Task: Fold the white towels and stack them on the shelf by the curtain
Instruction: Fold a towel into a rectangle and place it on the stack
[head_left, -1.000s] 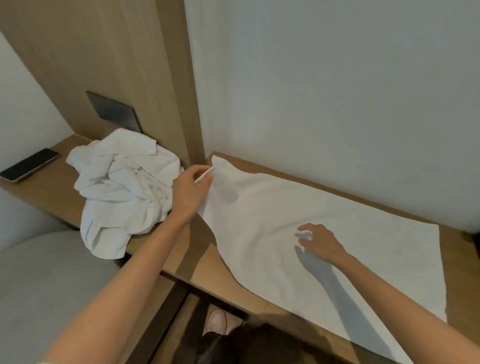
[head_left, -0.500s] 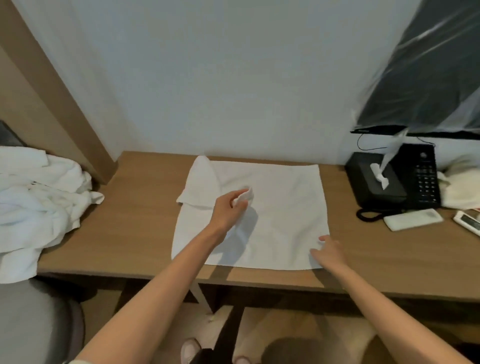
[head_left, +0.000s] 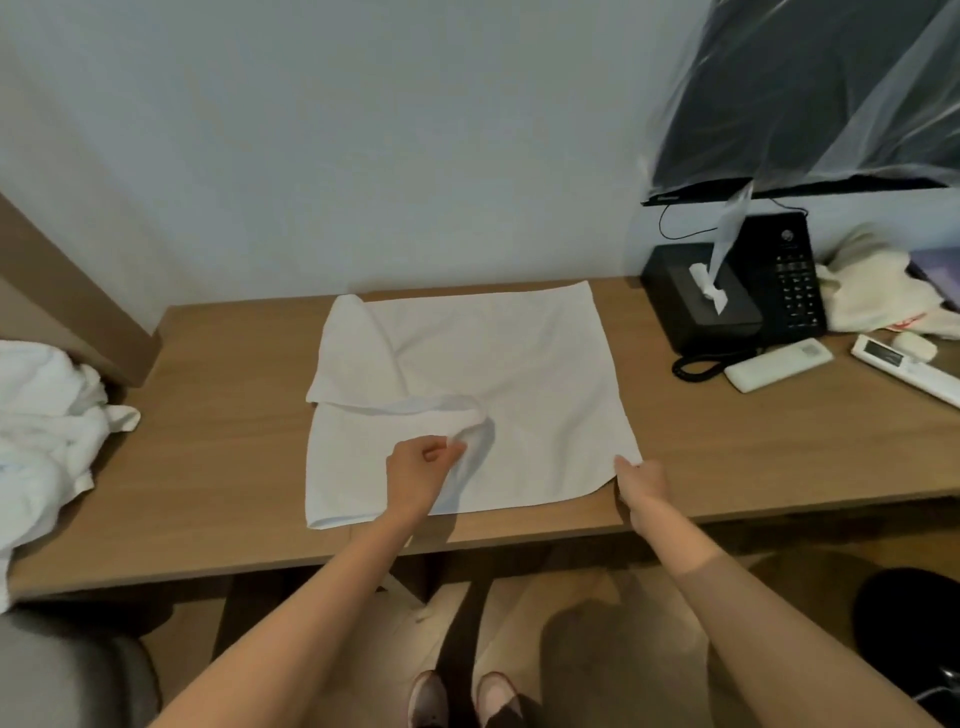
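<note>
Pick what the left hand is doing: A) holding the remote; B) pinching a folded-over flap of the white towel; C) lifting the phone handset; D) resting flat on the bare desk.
B: the left hand pinches a flap of the white towel that is folded over toward its middle.

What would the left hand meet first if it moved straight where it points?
The left hand, pinching a raised fold of the white towel, points forward and rightward. Only the flat rest of that towel lies ahead, then the wall. The way looks free, though depth is unclear.
</note>
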